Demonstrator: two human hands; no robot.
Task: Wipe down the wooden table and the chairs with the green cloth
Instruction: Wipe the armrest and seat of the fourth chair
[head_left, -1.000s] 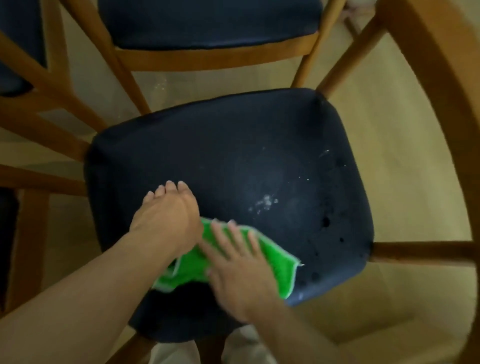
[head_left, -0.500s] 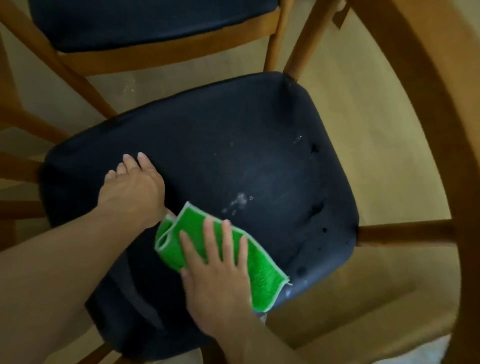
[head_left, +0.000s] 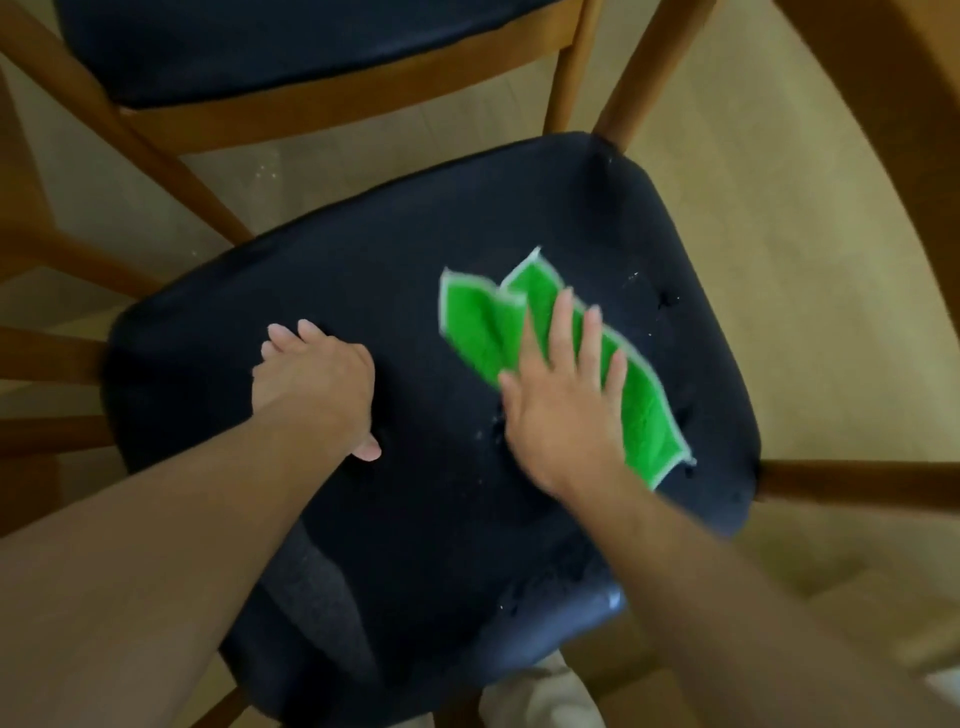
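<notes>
Head view: my right hand (head_left: 563, 410) presses the green cloth (head_left: 545, 358) flat-fingered onto the chair seat (head_left: 363, 270); my left hand (head_left: 314, 382) rests open beside it

A bright green cloth (head_left: 641, 400) with white edging lies on a dark navy seat (head_left: 415, 519) framed in orange-brown wood.

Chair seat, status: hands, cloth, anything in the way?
Right hand flat on green cloth, pressing it on the seat. Left hand rests on the seat. Nothing blocking.
</notes>
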